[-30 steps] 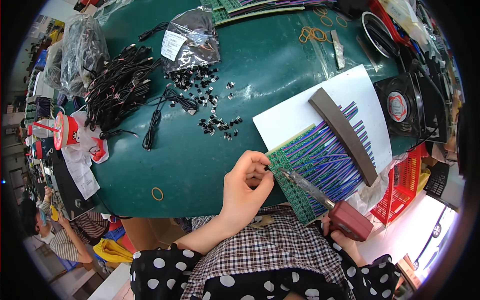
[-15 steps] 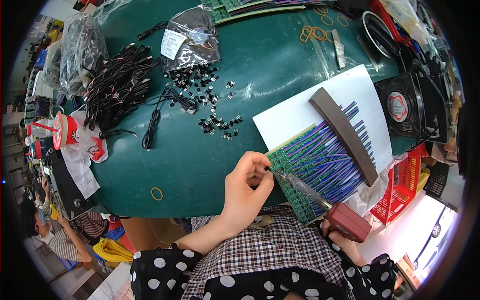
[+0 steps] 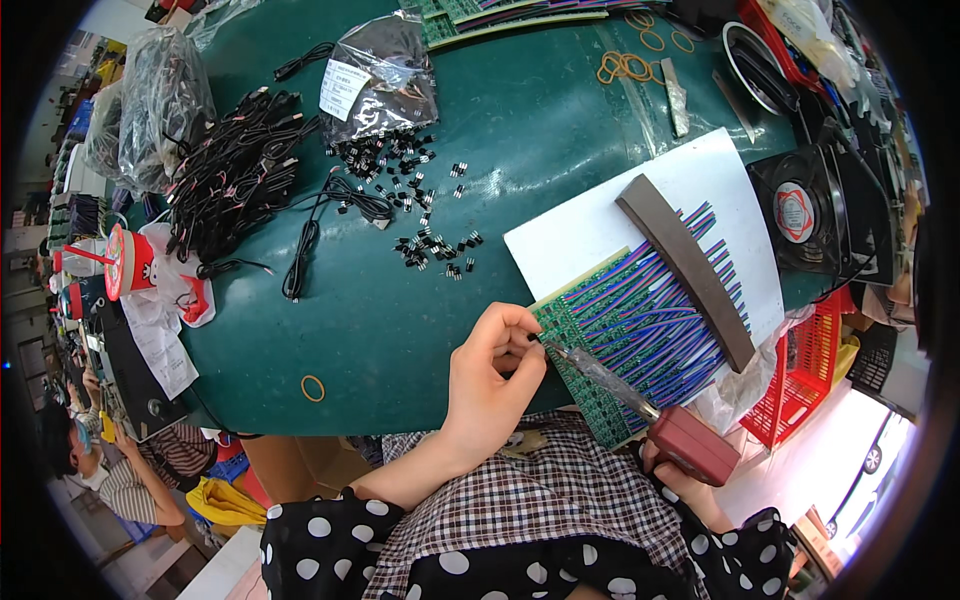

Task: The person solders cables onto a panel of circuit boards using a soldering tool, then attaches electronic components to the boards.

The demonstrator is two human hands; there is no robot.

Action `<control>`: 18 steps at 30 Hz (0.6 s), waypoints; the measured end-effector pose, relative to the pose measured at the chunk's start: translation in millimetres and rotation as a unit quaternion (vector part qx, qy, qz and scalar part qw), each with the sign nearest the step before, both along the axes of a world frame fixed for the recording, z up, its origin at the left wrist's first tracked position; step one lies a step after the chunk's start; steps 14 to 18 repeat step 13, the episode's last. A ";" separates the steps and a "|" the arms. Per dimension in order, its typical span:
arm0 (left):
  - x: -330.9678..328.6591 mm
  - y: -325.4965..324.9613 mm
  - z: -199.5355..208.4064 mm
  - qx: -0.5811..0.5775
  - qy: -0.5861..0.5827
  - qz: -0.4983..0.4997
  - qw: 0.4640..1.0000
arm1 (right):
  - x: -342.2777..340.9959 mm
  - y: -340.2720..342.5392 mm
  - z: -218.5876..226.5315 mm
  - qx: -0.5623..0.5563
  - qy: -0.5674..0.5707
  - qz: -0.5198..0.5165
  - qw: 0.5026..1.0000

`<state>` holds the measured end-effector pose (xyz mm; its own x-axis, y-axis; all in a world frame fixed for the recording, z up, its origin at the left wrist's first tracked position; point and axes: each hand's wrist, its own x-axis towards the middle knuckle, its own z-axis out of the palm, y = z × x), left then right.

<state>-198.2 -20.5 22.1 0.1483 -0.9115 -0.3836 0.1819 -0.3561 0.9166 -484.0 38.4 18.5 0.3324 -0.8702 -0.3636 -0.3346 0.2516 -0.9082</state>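
Note:
Between thumb and forefinger, my left hand (image 3: pixel 497 372) pinches a small black connector (image 3: pixel 533 337) at the left edge of a green circuit board panel (image 3: pixel 592 395). My right hand (image 3: pixel 683 487) is closed around the dark red handle of a soldering iron (image 3: pixel 692 444). The iron's tip points up and left, close to the connector; whether they touch I cannot tell. Rows of blue and purple wires (image 3: pixel 655 330) run from the panel. A curved dark bar (image 3: pixel 690 270) lies across them, and a white sheet (image 3: pixel 570 235) is underneath.
Loose black connectors (image 3: pixel 430 245) lie scattered beside a clear bag (image 3: pixel 385 80). Bundled black cables (image 3: pixel 240 170) are at the left, near a red cup (image 3: pixel 130 262). A fan (image 3: pixel 800 212) stands at the right, above a red basket (image 3: pixel 808 375). Another person (image 3: pixel 120 465) sits far left.
Both hands, the connector and the soldering iron keep almost the same places. The whole view has shifted very slightly.

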 end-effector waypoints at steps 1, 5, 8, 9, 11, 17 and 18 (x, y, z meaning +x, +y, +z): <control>0.3 -0.1 0.2 0.000 0.000 0.000 1.000 | 0.9 -2.2 0.0 -0.007 -0.013 0.010 1.000; 0.9 -0.9 1.3 0.003 -0.008 -0.004 1.000 | 2.4 -8.3 -0.4 0.000 -0.049 0.033 0.998; 0.1 -0.3 1.1 0.002 -0.013 -0.003 1.000 | -1.8 -4.7 -6.2 -0.036 -0.040 0.046 0.998; -0.1 0.1 1.1 0.000 -0.017 -0.001 1.000 | -1.3 -6.3 -6.6 -0.036 -0.041 0.046 0.997; -0.3 0.1 0.4 0.002 -0.018 -0.002 1.000 | 0.1 -10.3 -7.6 -0.105 -0.046 0.076 0.990; -0.3 0.5 -0.1 0.005 -0.021 -0.001 1.000 | -4.3 3.0 -5.6 -0.029 -0.043 0.023 0.998; -0.3 0.5 -0.1 0.005 -0.021 -0.001 1.000 | -4.3 3.0 -5.6 -0.029 -0.043 0.023 0.998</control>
